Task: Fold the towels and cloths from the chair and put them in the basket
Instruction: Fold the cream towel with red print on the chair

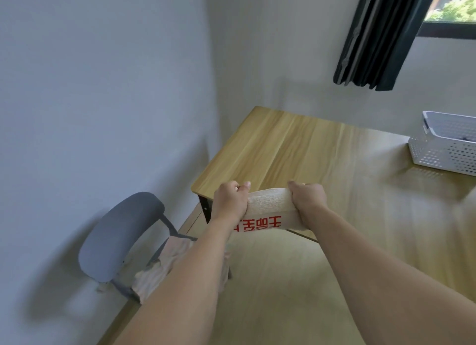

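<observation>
And here's the towel (268,203), a nubby beige terry cloth, rough-looped on top with a smoother woven band carrying red printed characters, stretched between the left hand (230,199) and the right hand (307,196). Beyond it the table (296,143) shows pale wood-grain laminate, smooth with a soft sheen, on a dark matt metal leg, and the basket (443,149) is white perforated plastic. Down left, the chair (121,236) wears matt grey fabric, with soft, pinkish crumpled cloths (164,265) on its seat.
</observation>
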`<state>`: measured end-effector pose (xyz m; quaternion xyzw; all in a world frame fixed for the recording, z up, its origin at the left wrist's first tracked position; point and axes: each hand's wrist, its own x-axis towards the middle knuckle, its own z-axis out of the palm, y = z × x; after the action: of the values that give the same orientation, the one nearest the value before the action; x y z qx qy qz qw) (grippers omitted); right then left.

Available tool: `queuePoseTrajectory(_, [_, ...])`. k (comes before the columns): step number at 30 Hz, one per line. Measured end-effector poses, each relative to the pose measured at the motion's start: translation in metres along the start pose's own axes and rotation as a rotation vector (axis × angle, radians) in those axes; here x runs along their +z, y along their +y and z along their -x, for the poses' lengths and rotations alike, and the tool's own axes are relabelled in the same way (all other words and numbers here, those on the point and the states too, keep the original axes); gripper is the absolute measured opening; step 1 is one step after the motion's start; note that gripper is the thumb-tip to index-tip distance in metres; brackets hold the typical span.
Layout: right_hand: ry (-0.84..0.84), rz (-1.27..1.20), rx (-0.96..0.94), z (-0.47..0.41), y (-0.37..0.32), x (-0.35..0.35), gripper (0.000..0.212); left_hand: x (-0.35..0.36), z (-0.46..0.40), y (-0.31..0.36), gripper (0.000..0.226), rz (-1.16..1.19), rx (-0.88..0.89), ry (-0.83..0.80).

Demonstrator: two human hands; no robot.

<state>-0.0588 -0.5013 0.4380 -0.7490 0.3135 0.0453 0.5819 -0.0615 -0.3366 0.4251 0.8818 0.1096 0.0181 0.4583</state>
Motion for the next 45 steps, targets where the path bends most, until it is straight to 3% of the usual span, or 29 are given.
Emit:
queuePoseTrajectory(8, [0.042,-0.038,0.022,-0.075,0.004,-0.104,0.033,0.095,0.0,0.08,0.042,0.026,0.021,-0.135])
queuePoseTrajectory(14, [-0.014,-0.005,-0.038,-0.137,0.0,-0.197,0.033,0.169,0.005,0.13,0.047,0.2,0.036,-0.299])
queuePoseTrajectory(17, [-0.035,0.008,0.002,-0.163,0.004,-0.243,0.05,0.207,0.019,0.148,0.043,0.307,0.011,-0.377])
queuePoseTrajectory(20, [-0.078,0.011,0.041,-0.189,0.01,-0.278,0.061,0.245,0.024,0.167,0.038,0.339,-0.017,-0.371])
queuePoseTrajectory(24, [-0.15,0.025,0.113,-0.216,0.022,-0.308,0.06,0.283,0.013,0.183,0.033,0.317,-0.039,-0.355])
queuePoseTrajectory(30, [-0.369,0.099,0.164,-0.259,0.033,-0.387,0.085,0.35,0.026,0.226,0.032,0.285,-0.061,-0.301])
queuePoseTrajectory(38, [-0.656,-0.025,0.281,-0.315,0.041,-0.514,0.042,0.446,0.063,0.3,0.033,0.295,-0.113,-0.126])
queuePoseTrajectory(45, [-0.509,-0.021,0.149,-0.363,0.041,-0.579,0.036,0.51,0.069,0.353,0.035,0.254,-0.113,-0.206])
